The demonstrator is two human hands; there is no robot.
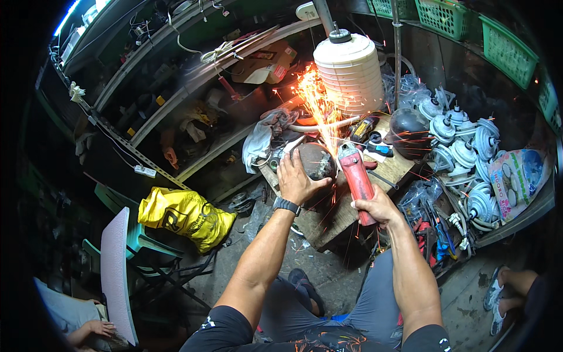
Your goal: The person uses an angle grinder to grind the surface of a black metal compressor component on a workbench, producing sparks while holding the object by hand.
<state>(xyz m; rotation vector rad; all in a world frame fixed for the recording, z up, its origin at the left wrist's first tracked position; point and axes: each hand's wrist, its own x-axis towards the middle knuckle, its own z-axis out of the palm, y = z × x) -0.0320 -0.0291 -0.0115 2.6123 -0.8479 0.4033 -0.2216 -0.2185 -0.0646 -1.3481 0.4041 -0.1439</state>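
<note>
My left hand (297, 180) presses on a round dark metal part (317, 160) that rests on a small wooden workbench (394, 167). My right hand (375, 206) grips the body of a red angle grinder (356, 176), whose head meets the right side of the metal part. A fan of orange sparks (316, 102) shoots up and away from the contact point. A black watch sits on my left wrist.
A white ribbed cylinder (350, 70) stands behind the bench, with a dark round tank (409, 130) to its right. Several white motor parts (463, 146) pile at the right. A yellow bag (185, 216) lies left. Another person's foot (494, 296) is lower right.
</note>
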